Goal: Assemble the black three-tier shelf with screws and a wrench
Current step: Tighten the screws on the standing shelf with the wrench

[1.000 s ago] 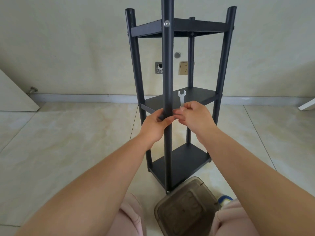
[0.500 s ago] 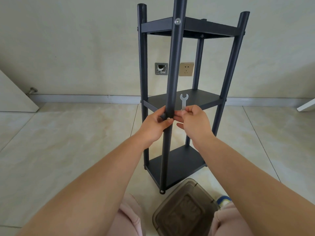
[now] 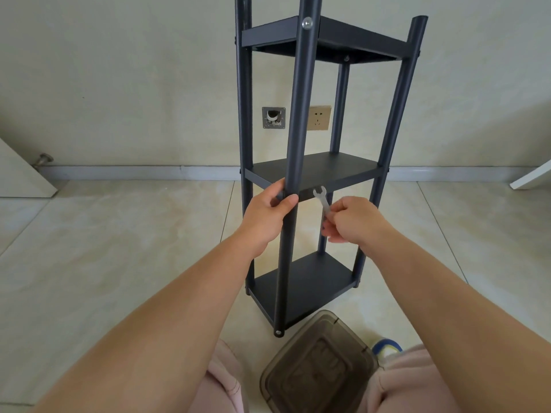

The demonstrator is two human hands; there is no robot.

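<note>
The black three-tier shelf (image 3: pixel 316 171) stands on the tiled floor in front of me, leaning slightly away to the right. My left hand (image 3: pixel 268 214) grips its near front post (image 3: pixel 295 129) at the height of the middle tier. My right hand (image 3: pixel 350 219) pinches a small silver wrench (image 3: pixel 323 202) just right of that post, its open jaw pointing up at the middle tier's front edge. A silver screw head (image 3: pixel 306 23) shows on the post at the top tier, another (image 3: pixel 279 333) at the post's foot.
A brown translucent plastic box (image 3: pixel 319 365) sits on the floor between my knees, right below the shelf's near post. The wall behind carries a socket (image 3: pixel 319 118) and an open wall box (image 3: pixel 273 117). White boards lean at the far left (image 3: pixel 21 174) and far right (image 3: pixel 533 175).
The shelf has tilted and shifted right. My right hand came away from the post, down and to the right, with the wrench. My left hand stays on the post.
</note>
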